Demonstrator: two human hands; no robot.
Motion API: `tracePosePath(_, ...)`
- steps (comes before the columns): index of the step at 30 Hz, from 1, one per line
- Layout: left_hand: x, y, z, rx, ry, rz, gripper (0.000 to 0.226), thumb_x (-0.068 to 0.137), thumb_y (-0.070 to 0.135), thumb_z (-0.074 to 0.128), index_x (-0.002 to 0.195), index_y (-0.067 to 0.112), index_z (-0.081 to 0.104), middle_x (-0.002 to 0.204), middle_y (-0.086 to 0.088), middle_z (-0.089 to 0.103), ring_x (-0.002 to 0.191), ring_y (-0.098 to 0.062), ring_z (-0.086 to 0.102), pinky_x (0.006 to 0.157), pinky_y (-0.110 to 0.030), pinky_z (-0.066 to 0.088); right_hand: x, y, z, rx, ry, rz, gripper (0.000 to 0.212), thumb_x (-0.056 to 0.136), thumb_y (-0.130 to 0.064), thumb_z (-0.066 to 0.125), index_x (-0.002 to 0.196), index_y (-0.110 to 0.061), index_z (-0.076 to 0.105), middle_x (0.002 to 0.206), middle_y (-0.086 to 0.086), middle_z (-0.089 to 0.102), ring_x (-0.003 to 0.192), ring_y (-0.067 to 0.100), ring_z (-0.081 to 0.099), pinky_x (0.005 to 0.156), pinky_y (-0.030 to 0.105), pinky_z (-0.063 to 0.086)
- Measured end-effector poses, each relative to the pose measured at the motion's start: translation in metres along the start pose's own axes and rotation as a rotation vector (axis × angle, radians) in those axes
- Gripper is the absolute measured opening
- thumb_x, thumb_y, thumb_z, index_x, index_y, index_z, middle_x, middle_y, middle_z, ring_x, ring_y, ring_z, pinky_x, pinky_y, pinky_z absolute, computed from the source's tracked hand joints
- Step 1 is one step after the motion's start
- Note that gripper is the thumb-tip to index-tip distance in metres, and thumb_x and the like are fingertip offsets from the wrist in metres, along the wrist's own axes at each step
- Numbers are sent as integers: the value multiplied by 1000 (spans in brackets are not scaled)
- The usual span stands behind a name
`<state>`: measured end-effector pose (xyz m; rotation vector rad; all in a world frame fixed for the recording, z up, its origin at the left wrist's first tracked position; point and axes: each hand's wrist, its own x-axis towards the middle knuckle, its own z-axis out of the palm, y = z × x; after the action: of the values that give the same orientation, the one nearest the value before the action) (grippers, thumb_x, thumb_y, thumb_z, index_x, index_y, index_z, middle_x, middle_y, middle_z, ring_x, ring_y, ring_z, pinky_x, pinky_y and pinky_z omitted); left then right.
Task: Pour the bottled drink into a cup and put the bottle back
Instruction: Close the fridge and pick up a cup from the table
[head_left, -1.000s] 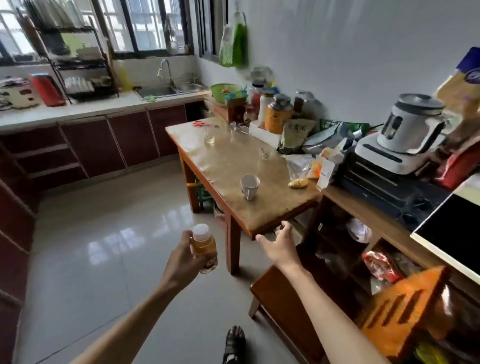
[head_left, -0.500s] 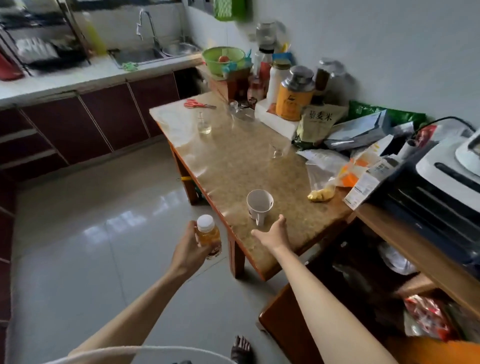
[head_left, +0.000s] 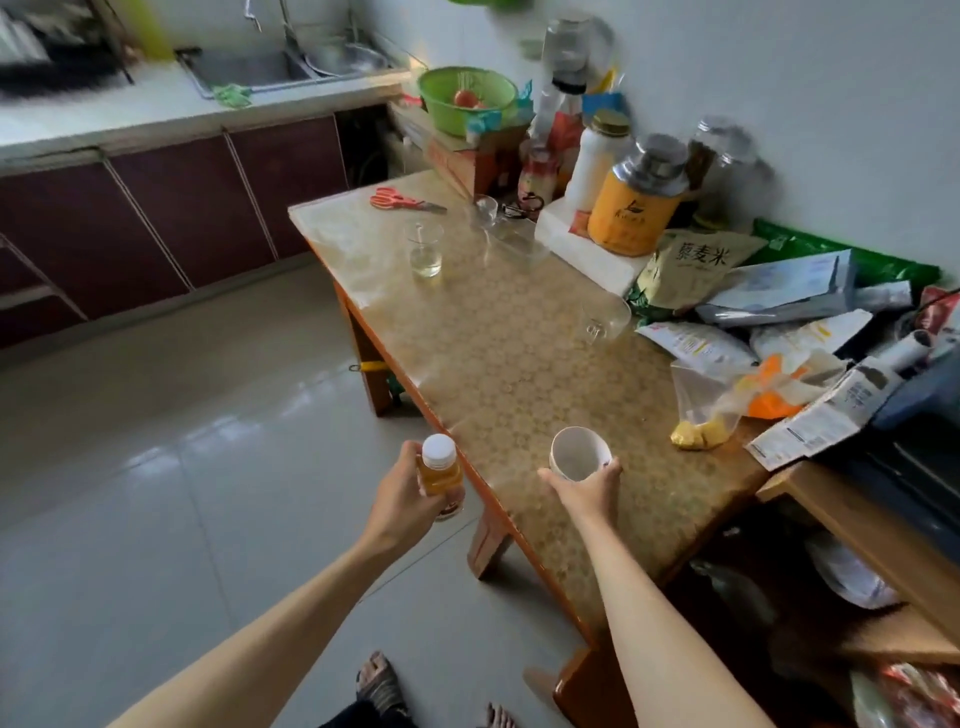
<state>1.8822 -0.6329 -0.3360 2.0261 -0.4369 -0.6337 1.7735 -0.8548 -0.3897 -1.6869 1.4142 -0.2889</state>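
A small bottle with a white cap and amber drink is upright in my left hand, held just off the table's near left edge above the floor. The cap is on. A white cup stands on the wooden table near its front end, tilted a little toward me. My right hand wraps the cup's near side from below, thumb on its left and fingers on its right.
A glass with some water and red scissors lie further up the table. An upturned clear glass sits mid-table. Bags, packets and jars crowd the right side along the wall. A green bowl stands at the back.
I have moved closer to the table. My right hand went forward from open air and closed around the cup. My left hand carried the bottle up beside the table edge.
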Motion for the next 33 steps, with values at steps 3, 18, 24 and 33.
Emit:
tracePosePath(3, 14, -11, -20, -28, 4, -7, 45, 81, 24, 81, 111, 23, 48, 102, 12, 62, 94, -8, 62, 70, -19, 46, 4, -15, 12, 9, 83, 53, 104, 57, -37, 93, 141, -11, 37, 135, 10, 54, 117, 32, 59, 95, 45, 53)
tracePosePath(18, -27, -103, -200, -151, 527, -218, 50, 72, 41, 81, 108, 32, 48, 98, 13, 69, 94, -19, 67, 82, -44, 58, -126, -165, 184, -260, -673, -748, 96, 61, -49, 90, 140, -28, 41, 121, -14, 50, 111, 7, 52, 86, 19, 45)
tracePosePath(24, -107, -138, -247, -211, 909, -407, 54, 76, 36, 83, 113, 33, 45, 105, 6, 69, 96, -19, 67, 82, -39, 56, -208, -209, 254, -367, -998, -1029, 88, 62, -45, 91, 135, -22, 47, 122, -8, 55, 106, 9, 53, 84, 17, 41)
tracePosePath(33, -263, -155, -209, -337, 1477, -648, 54, 63, 47, 85, 102, 46, 47, 98, 11, 72, 89, -16, 72, 86, -47, 58, -344, -192, 305, -446, -1523, -1330, 86, 58, -40, 92, 131, -24, 50, 121, -8, 57, 108, 13, 56, 86, 20, 43)
